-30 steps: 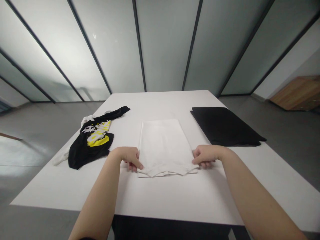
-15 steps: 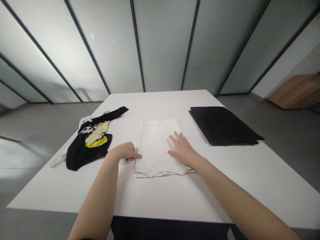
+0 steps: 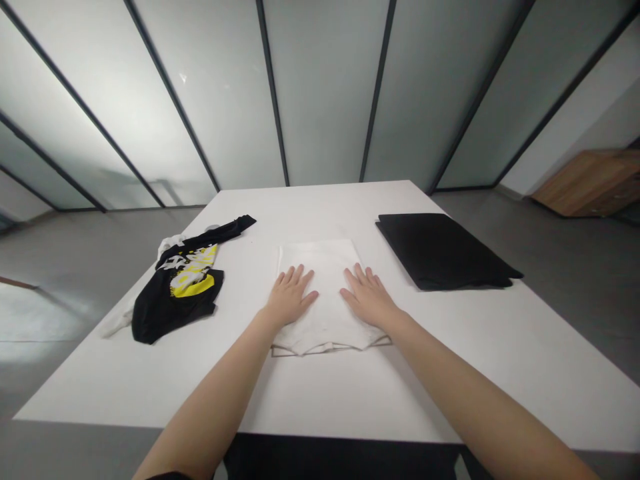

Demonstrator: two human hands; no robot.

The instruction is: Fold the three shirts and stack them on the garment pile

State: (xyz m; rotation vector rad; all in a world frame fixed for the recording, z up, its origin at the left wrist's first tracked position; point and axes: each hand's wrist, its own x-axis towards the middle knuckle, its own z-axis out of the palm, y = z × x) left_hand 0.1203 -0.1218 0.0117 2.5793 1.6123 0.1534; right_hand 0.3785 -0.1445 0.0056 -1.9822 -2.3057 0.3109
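The left hand [image 3: 290,298] and right hand [image 3: 367,298] lie open and flat, fingers spread, gripping nothing, on a folded white T-shirt [image 3: 327,267] mid-way along a white table [image 3: 320,393]. Even pressure from both palms suits smoothing it. Three garments in all: this, a folded black garment [image 3: 440,250], and a crumpled black-and-yellow garment [image 3: 175,313].

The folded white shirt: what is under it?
The shirt lies on the white table; layers show at its near edge. The tabletop beneath is hidden, as is cloth under the left hand and right hand.
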